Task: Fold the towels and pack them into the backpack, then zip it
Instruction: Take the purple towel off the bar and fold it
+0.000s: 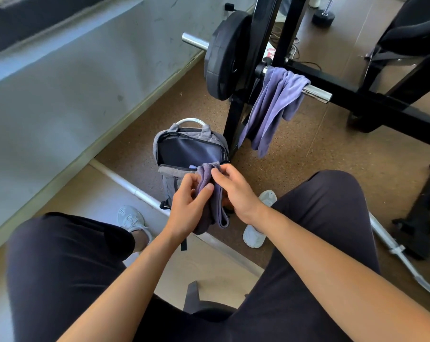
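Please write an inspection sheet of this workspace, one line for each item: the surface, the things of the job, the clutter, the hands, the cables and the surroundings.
Surface: brown speckled floor; no table.
Job's things: grey backpack upright on the floor, main compartment unzipped and open; folded purple towel held just in front of its opening; second purple towel draped unfolded over the chrome bar.
Clutter: loose barbell lying on the floor at right.
Hands: left hand and right hand both pinch the folded towel.
Cables: thin wires on the floor behind the rack.
Surroundings: black weight rack with weight plate; dumbbell far back.
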`<action>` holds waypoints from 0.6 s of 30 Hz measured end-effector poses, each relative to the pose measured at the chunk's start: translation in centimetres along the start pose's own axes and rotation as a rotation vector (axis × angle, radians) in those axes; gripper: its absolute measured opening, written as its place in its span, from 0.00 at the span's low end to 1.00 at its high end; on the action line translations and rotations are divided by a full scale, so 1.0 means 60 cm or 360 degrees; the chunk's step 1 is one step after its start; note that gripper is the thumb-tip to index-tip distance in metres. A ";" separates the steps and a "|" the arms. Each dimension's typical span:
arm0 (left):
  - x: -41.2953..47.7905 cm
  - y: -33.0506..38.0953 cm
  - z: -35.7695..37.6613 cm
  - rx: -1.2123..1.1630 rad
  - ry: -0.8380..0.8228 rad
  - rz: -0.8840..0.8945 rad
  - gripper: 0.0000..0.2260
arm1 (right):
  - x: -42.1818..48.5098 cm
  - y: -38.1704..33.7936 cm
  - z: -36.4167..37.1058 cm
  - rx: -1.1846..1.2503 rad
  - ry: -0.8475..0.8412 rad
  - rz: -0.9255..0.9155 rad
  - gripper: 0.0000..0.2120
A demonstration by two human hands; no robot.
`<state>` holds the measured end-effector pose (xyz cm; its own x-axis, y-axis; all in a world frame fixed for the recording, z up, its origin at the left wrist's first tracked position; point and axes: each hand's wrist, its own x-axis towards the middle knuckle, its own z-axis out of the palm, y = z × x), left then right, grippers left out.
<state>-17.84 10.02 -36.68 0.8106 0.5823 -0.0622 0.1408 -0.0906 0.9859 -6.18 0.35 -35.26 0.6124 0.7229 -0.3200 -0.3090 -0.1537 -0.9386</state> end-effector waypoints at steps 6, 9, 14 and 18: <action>0.000 0.013 -0.010 -0.0464 -0.0211 -0.0247 0.20 | 0.002 0.007 -0.004 -0.0212 -0.0012 -0.0097 0.19; 0.008 0.014 -0.020 -0.0631 -0.0003 -0.0367 0.18 | 0.008 0.000 -0.013 -0.0147 -0.0032 -0.0038 0.17; 0.029 -0.027 -0.044 -0.0512 0.0532 -0.0438 0.16 | 0.010 -0.033 -0.041 0.0475 -0.0132 0.0279 0.16; 0.031 -0.042 -0.049 -0.0796 -0.0265 -0.0668 0.31 | 0.011 -0.042 -0.054 0.0636 -0.0147 0.0335 0.16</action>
<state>-18.35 13.72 -38.81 0.8270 0.3506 -0.4395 0.2153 0.5246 0.8236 -2.67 -0.98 -33.53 0.4444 0.7635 -0.4686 -0.6872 -0.0450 -0.7251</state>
